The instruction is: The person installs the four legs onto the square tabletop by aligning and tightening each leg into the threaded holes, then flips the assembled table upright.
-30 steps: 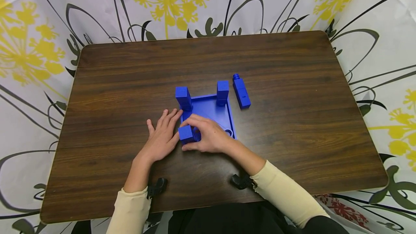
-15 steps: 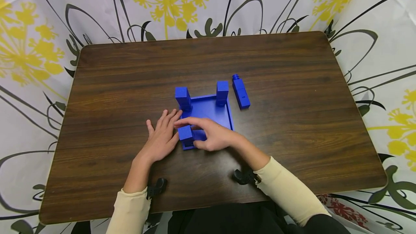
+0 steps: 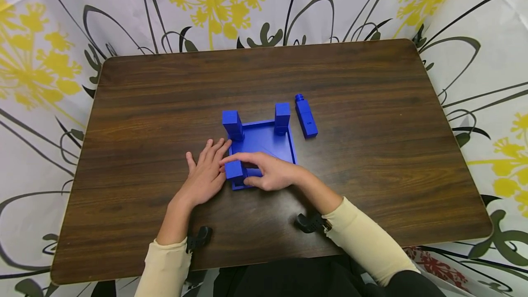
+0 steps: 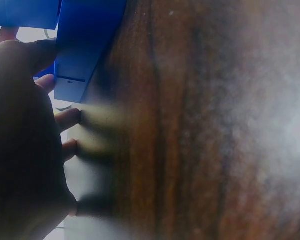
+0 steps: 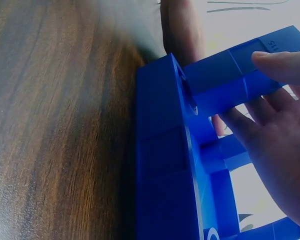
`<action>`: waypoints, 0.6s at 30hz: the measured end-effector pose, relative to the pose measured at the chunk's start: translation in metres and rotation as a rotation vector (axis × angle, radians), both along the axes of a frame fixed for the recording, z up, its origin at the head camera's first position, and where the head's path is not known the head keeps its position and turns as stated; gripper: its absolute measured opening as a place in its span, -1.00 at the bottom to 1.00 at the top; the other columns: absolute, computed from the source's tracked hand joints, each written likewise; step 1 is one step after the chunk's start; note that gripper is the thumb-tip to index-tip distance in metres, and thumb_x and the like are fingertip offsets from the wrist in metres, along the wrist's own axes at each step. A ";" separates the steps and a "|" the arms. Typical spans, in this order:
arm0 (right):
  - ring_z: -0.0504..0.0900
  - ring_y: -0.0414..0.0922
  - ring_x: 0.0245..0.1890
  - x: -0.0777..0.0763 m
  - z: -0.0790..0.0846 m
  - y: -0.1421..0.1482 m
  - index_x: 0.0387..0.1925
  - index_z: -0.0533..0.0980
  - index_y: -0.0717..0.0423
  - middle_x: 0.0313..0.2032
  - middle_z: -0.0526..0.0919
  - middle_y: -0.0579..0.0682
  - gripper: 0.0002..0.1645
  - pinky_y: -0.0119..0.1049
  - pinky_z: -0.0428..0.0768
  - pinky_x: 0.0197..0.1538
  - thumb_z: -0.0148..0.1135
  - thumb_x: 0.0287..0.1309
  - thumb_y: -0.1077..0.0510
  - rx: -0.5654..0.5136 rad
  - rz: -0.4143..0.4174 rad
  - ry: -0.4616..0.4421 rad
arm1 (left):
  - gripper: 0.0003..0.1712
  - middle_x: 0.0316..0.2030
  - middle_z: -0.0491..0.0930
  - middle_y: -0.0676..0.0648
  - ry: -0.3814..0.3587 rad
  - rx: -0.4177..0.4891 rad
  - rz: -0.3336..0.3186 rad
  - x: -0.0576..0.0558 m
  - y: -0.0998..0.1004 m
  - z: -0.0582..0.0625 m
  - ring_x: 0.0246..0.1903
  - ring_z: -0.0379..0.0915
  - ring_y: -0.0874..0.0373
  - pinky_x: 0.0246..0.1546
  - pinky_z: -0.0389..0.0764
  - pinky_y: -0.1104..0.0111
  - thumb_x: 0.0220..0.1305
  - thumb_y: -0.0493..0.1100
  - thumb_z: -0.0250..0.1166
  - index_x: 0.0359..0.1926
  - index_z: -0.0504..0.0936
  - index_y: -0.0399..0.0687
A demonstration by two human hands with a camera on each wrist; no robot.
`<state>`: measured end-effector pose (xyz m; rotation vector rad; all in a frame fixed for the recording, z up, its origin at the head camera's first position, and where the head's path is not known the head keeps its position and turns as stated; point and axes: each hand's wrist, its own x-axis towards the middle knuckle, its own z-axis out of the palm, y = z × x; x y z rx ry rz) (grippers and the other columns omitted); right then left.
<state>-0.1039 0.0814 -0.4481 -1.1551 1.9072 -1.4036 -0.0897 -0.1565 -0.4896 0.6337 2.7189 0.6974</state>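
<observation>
A shallow blue square tray (image 3: 264, 143) lies on the table, with upright blue legs at three corners. At its near left corner, my right hand (image 3: 274, 173) pinches a square leg (image 3: 233, 170) between thumb and fingers. The right wrist view shows the thumb on one face of that leg (image 5: 217, 77), fingers on another. My left hand (image 3: 204, 175) has its fingers spread, resting along the left side wall (image 4: 87, 45) of the tray. The far left leg (image 3: 232, 123) and far right leg (image 3: 282, 116) stand untouched.
A loose blue leg (image 3: 306, 117) with a threaded end lies right of the tray. At another corner a round socket (image 5: 211, 234) partly shows in the right wrist view. The brown wooden table (image 3: 371, 150) meets a patterned curtain (image 3: 350, 3) at the back.
My right hand has shifted its hold on the near left leg: the thumb went from its near side to its right side. The left hand stays put.
</observation>
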 end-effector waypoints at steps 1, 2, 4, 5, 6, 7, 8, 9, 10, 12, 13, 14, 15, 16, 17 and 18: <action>0.27 -0.25 0.35 0.000 0.000 0.000 0.44 0.23 0.03 0.38 0.32 -0.02 -0.20 -0.13 0.24 0.36 0.19 0.20 0.41 0.007 -0.001 -0.002 | -0.23 0.53 -0.11 -0.08 0.001 0.002 0.001 0.000 0.000 0.000 0.50 -0.42 -0.12 0.17 -0.56 -0.39 0.43 -0.12 -0.08 0.57 -0.13 0.27; 0.29 -0.25 0.34 0.000 0.000 0.001 0.44 0.23 0.04 0.38 0.33 0.00 -0.21 -0.12 0.26 0.35 0.19 0.21 0.40 0.010 -0.003 -0.004 | -0.23 0.53 -0.11 -0.08 0.003 0.003 0.001 0.000 0.000 0.000 0.50 -0.42 -0.12 0.17 -0.56 -0.39 0.42 -0.13 -0.07 0.57 -0.13 0.27; 0.29 -0.23 0.34 0.000 0.000 0.001 0.43 0.23 0.09 0.38 0.33 0.07 -0.24 -0.13 0.27 0.35 0.20 0.23 0.39 0.009 -0.007 -0.012 | -0.22 0.53 -0.11 -0.08 0.000 0.006 0.002 0.000 0.000 0.000 0.50 -0.42 -0.12 0.17 -0.56 -0.39 0.42 -0.13 -0.06 0.57 -0.13 0.28; 0.30 -0.22 0.34 0.000 0.000 0.001 0.43 0.24 0.12 0.38 0.33 0.10 -0.24 -0.14 0.27 0.35 0.21 0.22 0.39 0.005 -0.012 -0.016 | -0.22 0.53 -0.11 -0.08 -0.002 0.007 0.003 0.000 0.000 0.001 0.50 -0.43 -0.12 0.17 -0.57 -0.39 0.42 -0.12 -0.06 0.57 -0.13 0.28; 0.30 -0.22 0.34 0.000 0.000 0.001 0.42 0.24 0.15 0.37 0.33 0.12 -0.25 -0.17 0.27 0.35 0.22 0.23 0.39 0.003 -0.017 -0.017 | -0.22 0.53 -0.12 -0.08 -0.005 0.006 0.003 0.000 0.000 0.000 0.50 -0.43 -0.12 0.17 -0.57 -0.39 0.42 -0.11 -0.06 0.57 -0.14 0.28; 0.30 -0.21 0.33 0.001 0.000 0.000 0.41 0.25 0.17 0.36 0.34 0.14 -0.27 -0.20 0.27 0.34 0.22 0.22 0.39 -0.001 -0.024 -0.017 | -0.22 0.53 -0.12 -0.08 -0.007 0.005 0.003 0.000 0.000 0.000 0.50 -0.44 -0.12 0.17 -0.57 -0.38 0.43 -0.09 -0.06 0.57 -0.14 0.28; 0.31 -0.19 0.33 0.001 -0.001 0.000 0.39 0.26 0.20 0.35 0.35 0.16 -0.28 -0.22 0.27 0.34 0.23 0.22 0.39 -0.005 -0.030 -0.015 | -0.24 0.54 -0.13 -0.08 -0.010 0.003 0.004 0.000 0.000 0.000 0.50 -0.44 -0.12 0.17 -0.58 -0.38 0.45 -0.05 -0.07 0.57 -0.14 0.29; 0.33 -0.18 0.32 0.001 -0.001 0.000 0.38 0.27 0.22 0.33 0.37 0.17 -0.29 -0.25 0.28 0.33 0.24 0.22 0.39 -0.006 -0.038 -0.013 | -0.25 0.54 -0.13 -0.08 -0.013 0.000 0.006 0.000 0.000 0.000 0.50 -0.45 -0.12 0.17 -0.58 -0.38 0.47 -0.01 -0.08 0.57 -0.15 0.29; 0.36 -0.18 0.30 0.001 -0.002 -0.001 0.36 0.28 0.23 0.31 0.39 0.16 -0.31 -0.28 0.30 0.31 0.25 0.21 0.38 -0.003 -0.047 -0.004 | -0.27 0.54 -0.13 -0.08 -0.015 -0.003 0.007 0.000 0.000 -0.001 0.50 -0.45 -0.11 0.18 -0.58 -0.38 0.48 0.04 -0.09 0.57 -0.15 0.30; 0.41 -0.16 0.26 0.002 -0.002 -0.001 0.33 0.31 0.24 0.26 0.45 0.13 -0.32 -0.30 0.34 0.28 0.29 0.20 0.35 0.010 -0.072 0.023 | -0.28 0.54 -0.13 -0.08 -0.017 -0.008 0.011 0.000 0.001 -0.001 0.50 -0.45 -0.11 0.18 -0.58 -0.37 0.51 0.14 -0.13 0.57 -0.15 0.30; 0.43 -0.15 0.24 0.002 -0.002 -0.002 0.31 0.32 0.24 0.24 0.47 0.10 -0.33 -0.30 0.36 0.26 0.31 0.18 0.33 0.016 -0.085 0.036 | -0.29 0.54 -0.13 -0.08 -0.017 -0.009 0.014 0.000 0.001 -0.001 0.50 -0.45 -0.11 0.18 -0.58 -0.37 0.51 0.19 -0.16 0.57 -0.15 0.31; 0.44 -0.15 0.22 0.003 -0.003 -0.002 0.30 0.34 0.23 0.22 0.48 0.08 -0.33 -0.30 0.38 0.25 0.33 0.18 0.31 0.026 -0.097 0.049 | -0.29 0.54 -0.13 -0.08 -0.018 -0.011 0.017 0.000 0.001 -0.002 0.50 -0.45 -0.11 0.18 -0.58 -0.37 0.51 0.23 -0.18 0.57 -0.14 0.31; 0.46 -0.16 0.20 0.003 -0.003 -0.002 0.28 0.35 0.22 0.19 0.51 0.04 -0.34 -0.30 0.39 0.23 0.36 0.16 0.29 0.035 -0.111 0.065 | -0.29 0.54 -0.13 -0.08 -0.018 -0.013 0.019 0.000 0.001 -0.002 0.51 -0.45 -0.11 0.18 -0.58 -0.37 0.51 0.25 -0.20 0.57 -0.14 0.30; 0.47 -0.17 0.17 0.003 -0.003 -0.003 0.26 0.37 0.20 0.15 0.53 0.01 -0.35 -0.31 0.40 0.22 0.37 0.15 0.27 0.044 -0.126 0.080 | -0.29 0.54 -0.13 -0.08 -0.018 -0.013 0.022 0.000 0.002 -0.002 0.51 -0.45 -0.11 0.18 -0.58 -0.37 0.51 0.26 -0.22 0.57 -0.14 0.30; 0.48 -0.18 0.15 0.003 -0.003 -0.003 0.24 0.38 0.18 0.13 0.54 -0.02 -0.36 -0.30 0.41 0.21 0.39 0.14 0.25 0.051 -0.139 0.093 | -0.29 0.54 -0.13 -0.08 -0.018 -0.014 0.025 0.000 0.002 -0.002 0.51 -0.45 -0.11 0.18 -0.58 -0.37 0.51 0.27 -0.24 0.57 -0.14 0.30; 0.49 -0.19 0.13 0.004 -0.003 -0.003 0.23 0.39 0.16 0.10 0.55 -0.04 -0.37 -0.31 0.41 0.20 0.39 0.14 0.24 0.055 -0.148 0.104 | -0.29 0.54 -0.13 -0.08 -0.019 -0.015 0.027 0.000 0.002 -0.002 0.51 -0.45 -0.10 0.18 -0.58 -0.37 0.51 0.28 -0.25 0.57 -0.13 0.30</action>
